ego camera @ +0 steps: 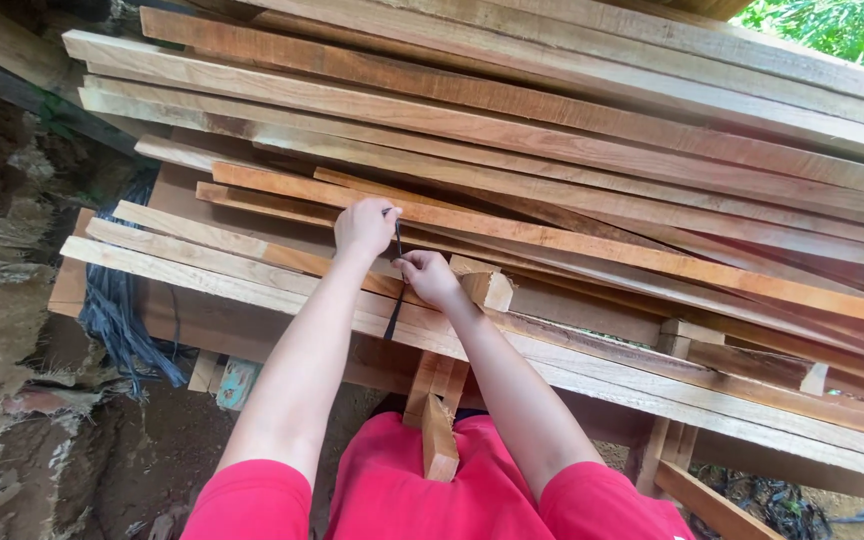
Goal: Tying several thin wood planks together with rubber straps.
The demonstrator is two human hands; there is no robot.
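My left hand (365,226) is closed around the upper end of a thin dark strip (395,285), perhaps a strap or cord, over a pile of long wooden planks (572,150). My right hand (428,278) pinches the same strip a little lower, beside a short wooden block (488,288). The strip's loose end hangs down over the front plank (242,285). Both forearms reach forward from red sleeves.
The planks lie stacked slantwise on a wooden frame (682,450). A short upright piece of wood (439,435) stands just in front of my red-clothed body. Black plastic sheeting (117,310) hangs at the left end. Bare earth and debris (22,380) lie left; green foliage (852,30) shows top right.
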